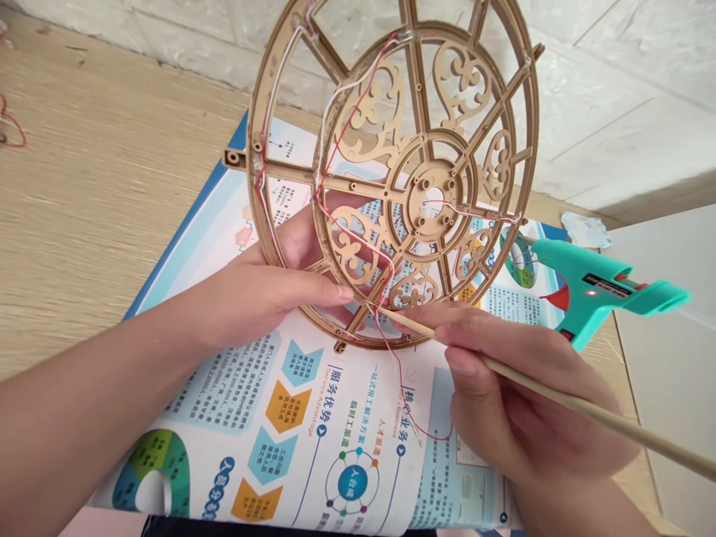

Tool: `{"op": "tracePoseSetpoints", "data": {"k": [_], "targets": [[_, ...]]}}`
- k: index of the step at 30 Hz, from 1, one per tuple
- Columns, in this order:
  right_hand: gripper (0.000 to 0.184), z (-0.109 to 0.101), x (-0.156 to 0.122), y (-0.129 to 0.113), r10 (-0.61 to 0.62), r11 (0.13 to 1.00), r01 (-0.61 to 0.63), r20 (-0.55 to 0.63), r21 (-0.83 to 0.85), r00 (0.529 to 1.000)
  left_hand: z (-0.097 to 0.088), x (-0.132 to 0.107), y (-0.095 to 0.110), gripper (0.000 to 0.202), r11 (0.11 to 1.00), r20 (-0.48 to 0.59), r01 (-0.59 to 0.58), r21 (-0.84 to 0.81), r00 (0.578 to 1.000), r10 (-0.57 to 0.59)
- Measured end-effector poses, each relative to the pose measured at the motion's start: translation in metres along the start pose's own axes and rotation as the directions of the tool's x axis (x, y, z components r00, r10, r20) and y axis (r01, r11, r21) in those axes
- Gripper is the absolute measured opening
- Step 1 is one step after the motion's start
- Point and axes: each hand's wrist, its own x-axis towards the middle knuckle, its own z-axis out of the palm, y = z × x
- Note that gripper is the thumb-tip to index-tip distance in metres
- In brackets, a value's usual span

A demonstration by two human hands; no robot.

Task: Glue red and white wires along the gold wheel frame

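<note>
A round gold openwork frame (417, 89) with spokes, rings and scroll ornaments stands tilted up in front of me. My left hand (291, 276) grips its lower left part, thumb in front and fingers behind the rings. Red and white wires (352, 112) run along its rings and spokes, and a loose red end hangs below the rim. In my right hand (526, 395) is a thin wooden stick (564, 399), held like a pen. Its tip meets the lower ring by the wires, close to my left thumb.
A teal hot glue gun (593, 280) with a lit red light stands at the right. Printed paper (358, 418) covers the wooden table (83, 201) under the frame. A pale marbled wall (604, 97) rises behind, and a red wire (11, 123) lies far left.
</note>
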Motion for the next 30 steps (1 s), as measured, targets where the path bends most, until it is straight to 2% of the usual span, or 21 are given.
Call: {"op": "tracePoseSetpoints", "data": {"k": [3,7,11,15,18,22,24,30], "targets": [[0.031,0.0,0.001,-0.001,0.004,1.0,-0.003,0.013,-0.025,1.0,0.001,0.0,0.0,0.073,1.0,-0.016,-0.015,0.006,1.0,0.015],[0.029,0.003,0.001,-0.003,0.018,0.995,-0.019,-0.01,-0.094,1.0,0.001,-0.002,0.0,0.069,1.0,-0.035,0.022,-0.016,0.999,-0.023],[0.026,0.004,0.001,-0.006,0.064,0.99,-0.064,-0.007,-0.125,0.998,0.001,-0.002,-0.001,0.073,0.999,0.002,0.005,-0.04,1.0,-0.005],[0.019,0.001,-0.001,-0.009,0.105,0.979,-0.107,-0.023,-0.174,0.994,-0.005,-0.003,-0.008,0.076,0.999,0.012,-0.026,-0.047,1.0,0.027],[0.023,-0.001,-0.003,-0.009,0.112,0.977,-0.122,-0.068,-0.174,0.991,-0.011,-0.005,-0.016,0.077,0.999,-0.01,-0.035,-0.024,0.999,0.035],[0.021,-0.003,-0.006,-0.006,0.123,0.978,-0.119,0.01,-0.169,0.992,-0.014,-0.005,-0.021,0.078,0.998,0.008,-0.058,-0.005,0.998,0.058],[0.015,-0.003,-0.008,-0.004,0.119,0.975,-0.11,0.033,-0.194,0.992,-0.013,-0.005,-0.019,0.077,0.997,0.016,-0.07,-0.012,0.997,0.071],[0.008,-0.001,-0.014,-0.003,0.097,0.941,-0.117,-0.078,-0.318,0.992,0.001,-0.002,-0.003,0.079,1.0,-0.01,-0.002,-0.024,1.0,0.001]]}}
